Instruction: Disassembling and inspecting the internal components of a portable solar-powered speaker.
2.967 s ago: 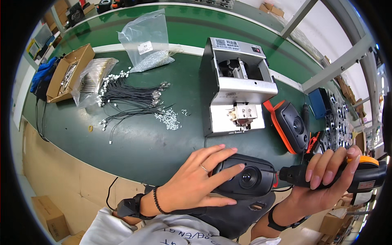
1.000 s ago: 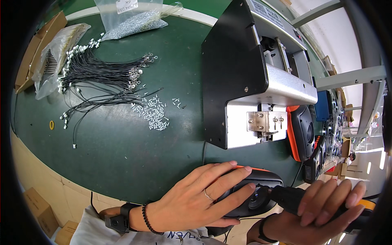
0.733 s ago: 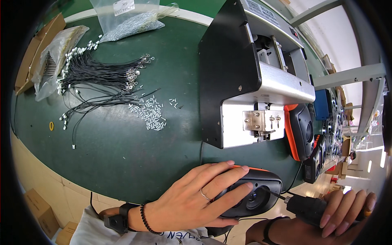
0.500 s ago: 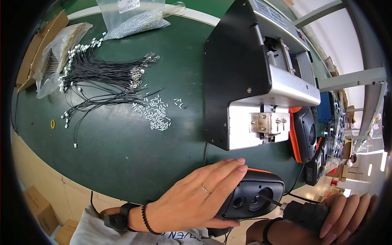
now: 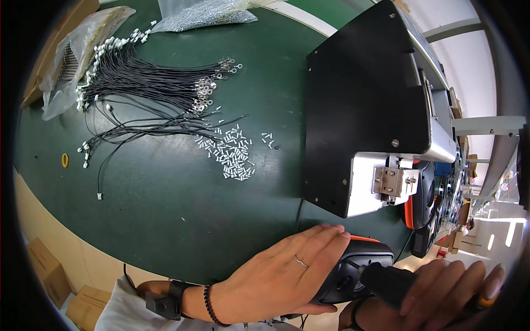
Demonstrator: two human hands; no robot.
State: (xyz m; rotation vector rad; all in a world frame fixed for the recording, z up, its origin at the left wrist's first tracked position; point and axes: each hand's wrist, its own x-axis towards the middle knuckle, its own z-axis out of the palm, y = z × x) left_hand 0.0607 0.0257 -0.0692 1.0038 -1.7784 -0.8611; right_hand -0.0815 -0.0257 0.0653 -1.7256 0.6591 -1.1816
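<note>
Filling most of the scene, the green table [image 5: 165, 231] carried a black-and-silver machine [image 5: 359, 110] at its right. Black cables [image 5: 160, 83] lay spread on the left, toward the far side. By the near right edge, an orange-rimmed black housing [image 5: 343, 276] was held under the left hand [image 5: 287, 265], which spanned its left part; the right hand [image 5: 450, 287] was wrapped around a dark power screwdriver [image 5: 386, 284] pointed at the housing's face. Small silvery pieces [image 5: 232, 157] lay scattered mid-table, and a yellow ring [image 5: 65, 160] sat farther left
</note>
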